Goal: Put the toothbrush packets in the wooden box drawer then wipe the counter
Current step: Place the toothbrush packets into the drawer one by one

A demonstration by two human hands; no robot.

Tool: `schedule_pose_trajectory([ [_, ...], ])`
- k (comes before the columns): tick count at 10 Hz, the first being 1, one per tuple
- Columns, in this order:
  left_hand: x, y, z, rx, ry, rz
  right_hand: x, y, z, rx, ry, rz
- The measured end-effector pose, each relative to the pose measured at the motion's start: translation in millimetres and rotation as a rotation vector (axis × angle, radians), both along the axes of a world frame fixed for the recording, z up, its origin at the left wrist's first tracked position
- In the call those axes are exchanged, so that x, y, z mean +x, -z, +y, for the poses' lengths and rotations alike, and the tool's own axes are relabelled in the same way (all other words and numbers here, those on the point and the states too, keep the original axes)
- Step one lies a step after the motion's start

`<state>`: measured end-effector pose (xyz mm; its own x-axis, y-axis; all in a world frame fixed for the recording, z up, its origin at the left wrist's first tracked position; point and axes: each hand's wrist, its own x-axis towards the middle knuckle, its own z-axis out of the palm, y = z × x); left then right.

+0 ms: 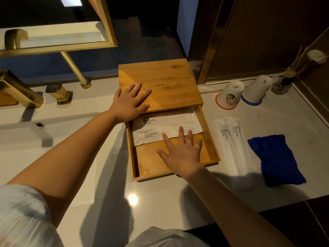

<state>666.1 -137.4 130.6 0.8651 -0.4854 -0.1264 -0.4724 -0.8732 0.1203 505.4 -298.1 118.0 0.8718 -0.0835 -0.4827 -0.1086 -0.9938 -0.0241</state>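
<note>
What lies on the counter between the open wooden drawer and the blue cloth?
In the head view, two white toothbrush packets marked BRUSHING TEETH lie side by side on the counter, between the drawer and the blue cloth.

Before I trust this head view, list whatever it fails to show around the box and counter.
- Inside the wooden box: its lid hides how far the drawer and upper toothbrush packet run in.
- Lid engraving: too blurred to read.
- Drawer floor beneath the right hand: covered.
- Packets on the counter: near ends lost in arm shadow.
- Faucet: cut off at left edge.
</note>
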Motion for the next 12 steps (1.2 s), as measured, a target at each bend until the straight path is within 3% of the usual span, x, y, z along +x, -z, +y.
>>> schedule_pose_trajectory([
  [2,1.2,2.1,0.3,-0.007,0.0,-0.003,-14.9,-15.1,-13.1,0.087,-0.015,-0.082],
  [3,0.3,1.3,0.9,0.002,0.005,-0.009,-36.4,-29.8,-33.6,0.244,0.014,-0.279],
  [4,-0.2,0.7,0.3,0.0,0.007,-0.011,-61.3,-32.9,-66.0,0.337,0.14,-0.763],
  [5,0.3,1.4,0.8,0.006,0.001,-0.009,-70.7,-16.9,-110.9,0.258,0.358,-0.759],
  [6,0.4,2.9,0.6,0.011,-0.005,-0.012,-64.9,5.8,-136.7,0.111,0.396,-0.52],
  [8,-1.3,0.3,-1.7,0.018,-0.011,-0.007,-53.4,20.3,-133.9,-0.068,0.33,-0.385],
  [12,-2.0,-1.7,-2.1,0.01,-0.014,-0.006,-54.3,15.0,-137.4,0.052,0.425,-0.555],
])
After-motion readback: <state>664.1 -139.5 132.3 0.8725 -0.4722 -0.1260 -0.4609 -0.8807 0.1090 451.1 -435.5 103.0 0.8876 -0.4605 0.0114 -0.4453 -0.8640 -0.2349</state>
